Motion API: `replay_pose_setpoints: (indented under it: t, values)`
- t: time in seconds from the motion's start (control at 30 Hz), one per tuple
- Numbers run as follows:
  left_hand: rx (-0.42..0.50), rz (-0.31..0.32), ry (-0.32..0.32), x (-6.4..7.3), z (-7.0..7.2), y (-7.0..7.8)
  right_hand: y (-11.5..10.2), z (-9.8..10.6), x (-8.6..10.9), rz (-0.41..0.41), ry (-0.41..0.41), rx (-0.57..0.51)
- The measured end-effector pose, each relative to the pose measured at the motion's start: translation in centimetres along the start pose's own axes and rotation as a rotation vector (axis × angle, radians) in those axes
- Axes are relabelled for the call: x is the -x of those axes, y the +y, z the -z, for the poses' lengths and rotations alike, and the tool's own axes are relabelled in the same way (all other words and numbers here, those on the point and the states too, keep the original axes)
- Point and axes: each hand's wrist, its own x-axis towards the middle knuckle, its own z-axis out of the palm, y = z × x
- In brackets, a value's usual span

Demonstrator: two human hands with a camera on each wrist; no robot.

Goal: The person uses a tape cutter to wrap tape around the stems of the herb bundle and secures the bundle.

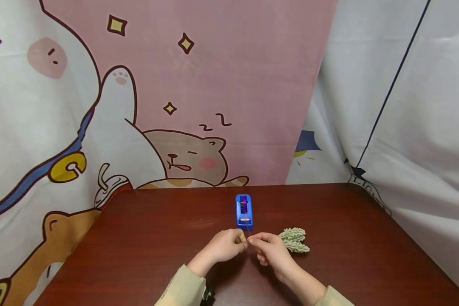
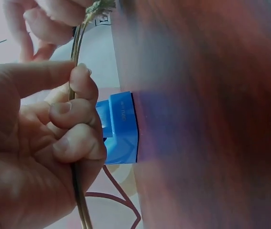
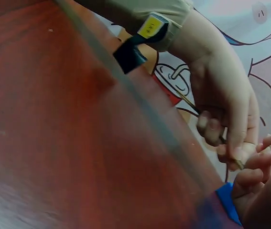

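Note:
A small bunch of pale green dried flowers [image 1: 295, 240] lies across both hands, its heads to the right of the right hand. My left hand [image 1: 225, 245] grips the thin stems [image 2: 79, 42]; in the left wrist view they run through its curled fingers and come out below. Close beside it, my right hand [image 1: 271, 251] pinches at the stems with thumb and forefinger, nearer the heads. Its fingertips are partly hidden, and I cannot tell whether tape is between them. Just beyond the hands stands a blue tape dispenser [image 1: 244, 212] with a purple roll core.
The hands are above a dark reddish-brown table [image 1: 157, 238]. Behind it hangs a cartoon-printed cloth [image 1: 233, 76], with white cloth [image 1: 417, 127] on the right. A dark strap with a yellow label [image 3: 151, 27] is on the left wrist.

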Motion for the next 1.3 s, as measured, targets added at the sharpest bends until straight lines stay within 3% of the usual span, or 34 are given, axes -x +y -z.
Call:
replay_pose_setpoints:
  t: [0.27, 0.7, 0.97, 1.3]
  values:
    - [0.062, 0.017, -0.046, 0.2, -0.3, -0.7, 1.7, -0.5, 0.7, 0.007, 0.056, -0.028]
    - [0.136, 0.028, 0.019, 0.6, -0.4, -0.5, 2.7, -0.6, 0.8, 0.030, 0.121, -0.030]
    - [0.139, -0.013, 0.072, 0.5, -0.7, -0.4, 3.0, -1.0, 0.5, 0.054, 0.182, -0.102]
    - [0.135, 0.004, 0.080, 0.2, -0.2, -0.4, 3.2, -1.1, 0.2, 0.064, 0.178, -0.094]
